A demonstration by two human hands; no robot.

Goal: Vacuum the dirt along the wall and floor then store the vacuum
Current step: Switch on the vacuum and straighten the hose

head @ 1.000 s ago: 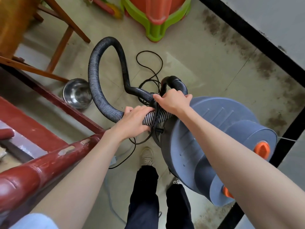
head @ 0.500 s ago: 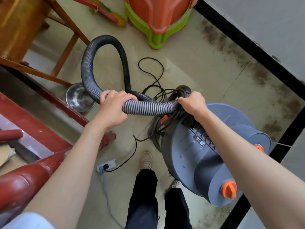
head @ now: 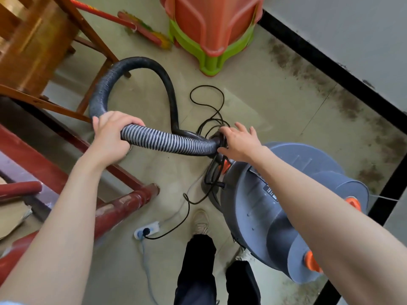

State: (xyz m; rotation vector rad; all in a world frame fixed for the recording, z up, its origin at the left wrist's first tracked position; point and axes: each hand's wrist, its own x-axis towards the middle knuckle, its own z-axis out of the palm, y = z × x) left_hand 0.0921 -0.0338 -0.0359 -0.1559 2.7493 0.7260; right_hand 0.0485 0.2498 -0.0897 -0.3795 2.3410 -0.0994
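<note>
A: Far along with the vacuuming?

B: Hardly, judging by the floor. Plenty of dark dirt (head: 308,73) to see beyond the grey vacuum canister (head: 275,205), banded along the black baseboard (head: 326,62). More patches to the right of the canister and near its base.

A: And the hands?

B: Gripping the corrugated hose (head: 167,144) with the left hand (head: 110,137), fingers wrapped round it, well to the left of the canister. Resting the right hand (head: 240,144), fingers spread and straight, on the hose cuff and the bundled power cord (head: 207,102) at the canister's top. No curling round anything there, as far as can be told.

A: Plugged in?

B: Looks so. Easy to trace a black lead from the canister's front down to a white power strip (head: 147,230) on the floor, just left of the canister. Cannot tell whether running.

A: So what remains?

B: Probably nearly everything. First, sorting out the hose, looped on the floor left of the canister and tangled with cord at the cuff. Then working along the baseboard beyond and right of the canister. After that, unplugging, coiling the cord, and putting the canister away. Cannot make out the nozzle end.
</note>
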